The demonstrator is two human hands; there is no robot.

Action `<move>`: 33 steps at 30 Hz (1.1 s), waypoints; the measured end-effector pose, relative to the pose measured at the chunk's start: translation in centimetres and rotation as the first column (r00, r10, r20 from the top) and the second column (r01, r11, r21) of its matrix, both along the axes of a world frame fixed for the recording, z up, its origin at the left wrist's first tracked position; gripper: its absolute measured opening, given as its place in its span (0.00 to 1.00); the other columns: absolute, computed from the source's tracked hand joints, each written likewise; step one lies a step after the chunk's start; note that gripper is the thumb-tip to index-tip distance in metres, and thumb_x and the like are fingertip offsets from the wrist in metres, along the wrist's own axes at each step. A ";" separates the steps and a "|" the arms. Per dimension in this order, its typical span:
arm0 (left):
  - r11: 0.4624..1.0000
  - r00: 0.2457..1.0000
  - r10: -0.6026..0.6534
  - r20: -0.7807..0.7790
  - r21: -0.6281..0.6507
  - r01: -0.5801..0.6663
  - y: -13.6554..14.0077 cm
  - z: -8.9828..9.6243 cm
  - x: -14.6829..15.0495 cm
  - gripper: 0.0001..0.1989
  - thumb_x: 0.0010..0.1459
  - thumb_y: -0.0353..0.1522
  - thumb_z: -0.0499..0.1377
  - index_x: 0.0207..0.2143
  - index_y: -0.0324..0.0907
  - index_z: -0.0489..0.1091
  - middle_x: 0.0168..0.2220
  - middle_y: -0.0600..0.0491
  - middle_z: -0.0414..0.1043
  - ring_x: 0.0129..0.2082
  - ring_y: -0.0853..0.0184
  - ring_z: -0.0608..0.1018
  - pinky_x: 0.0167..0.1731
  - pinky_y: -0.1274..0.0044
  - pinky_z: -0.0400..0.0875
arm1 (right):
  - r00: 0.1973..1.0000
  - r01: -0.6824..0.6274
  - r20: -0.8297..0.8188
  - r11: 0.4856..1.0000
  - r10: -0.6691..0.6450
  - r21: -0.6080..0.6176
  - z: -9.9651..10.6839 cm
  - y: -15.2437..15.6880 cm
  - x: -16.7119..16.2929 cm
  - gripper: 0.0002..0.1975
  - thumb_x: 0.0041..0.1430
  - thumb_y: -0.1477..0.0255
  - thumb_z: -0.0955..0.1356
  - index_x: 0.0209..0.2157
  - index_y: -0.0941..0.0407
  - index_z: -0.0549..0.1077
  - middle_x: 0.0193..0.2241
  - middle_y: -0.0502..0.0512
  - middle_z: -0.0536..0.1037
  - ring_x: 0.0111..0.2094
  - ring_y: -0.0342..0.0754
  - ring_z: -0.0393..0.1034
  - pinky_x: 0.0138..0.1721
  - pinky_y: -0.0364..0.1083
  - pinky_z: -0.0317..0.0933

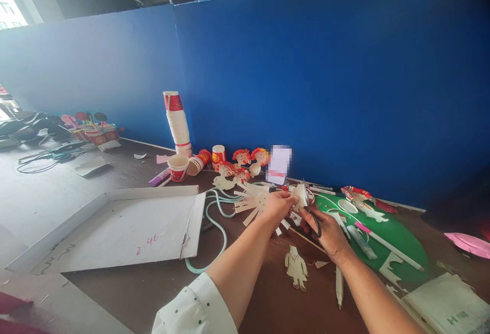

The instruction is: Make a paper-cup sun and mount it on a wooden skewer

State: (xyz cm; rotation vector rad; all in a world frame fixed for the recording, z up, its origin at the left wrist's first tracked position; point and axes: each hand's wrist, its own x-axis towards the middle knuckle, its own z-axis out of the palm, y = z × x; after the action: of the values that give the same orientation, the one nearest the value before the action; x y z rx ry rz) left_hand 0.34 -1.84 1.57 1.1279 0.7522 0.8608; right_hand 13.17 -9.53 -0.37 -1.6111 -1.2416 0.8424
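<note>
My left hand (pixel 282 206) pinches a small piece of cream paper (pixel 299 197) over the middle of the table. In my right hand (pixel 329 236) is a pair of scissors (pixel 316 223) with dark handles, its blades up against the paper. Below my hands lies a headless paper doll body (pixel 296 268) with drawn details. To the left of the paper, a paper cup cut into spread strips (pixel 254 201) rests on the table. Paper dolls with red and yellow fringed hair (pixel 259 159) lean near the blue wall.
A shallow white box lid (pixel 126 232) lies at left, beside a pale blue cord (pixel 225 237). Behind it rise stacked paper cups (pixel 178 124). A green mat (pixel 406 237) at right carries a pink-ended stick (pixel 394 249) and a glue tube (pixel 362 242). A pen (pixel 339 288) lies in front.
</note>
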 end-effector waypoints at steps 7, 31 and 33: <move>1.000 1.000 -0.003 0.020 -0.020 0.003 0.0 0.0 0.1 0.17 0.45 0.41 0.66 0.19 0.38 0.65 0.14 0.60 0.56 0.15 0.78 0.58 0.16 0.82 0.52 | 1.000 0.011 -0.014 1.000 -0.011 -0.008 -0.2 0.0 0.1 0.18 0.52 0.53 0.67 0.24 0.54 0.73 0.18 0.49 0.72 0.23 0.45 0.64 0.22 0.42 0.54; 1.000 1.000 0.004 -0.019 -0.013 -0.004 0.3 -0.6 0.2 0.14 0.50 0.34 0.62 0.18 0.38 0.63 0.15 0.59 0.57 0.14 0.78 0.60 0.15 0.84 0.54 | 0.999 0.003 -0.041 1.000 -0.003 -0.004 -0.4 0.2 -0.1 0.19 0.49 0.52 0.68 0.22 0.54 0.71 0.17 0.49 0.70 0.21 0.44 0.62 0.19 0.42 0.51; 1.000 1.000 0.010 -0.017 -0.017 -0.010 0.2 -0.6 0.2 0.13 0.50 0.33 0.62 0.18 0.38 0.63 0.15 0.59 0.57 0.14 0.78 0.60 0.15 0.84 0.55 | 0.999 0.005 -0.041 1.000 -0.005 -0.007 -0.3 0.2 -0.1 0.19 0.48 0.51 0.68 0.22 0.54 0.71 0.17 0.49 0.70 0.20 0.44 0.62 0.19 0.43 0.51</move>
State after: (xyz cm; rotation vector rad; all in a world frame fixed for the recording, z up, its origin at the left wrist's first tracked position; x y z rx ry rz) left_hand 0.52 -1.62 1.01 1.1186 0.7781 0.8527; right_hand 13.03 -9.34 -0.62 -1.5944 -1.2062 0.8735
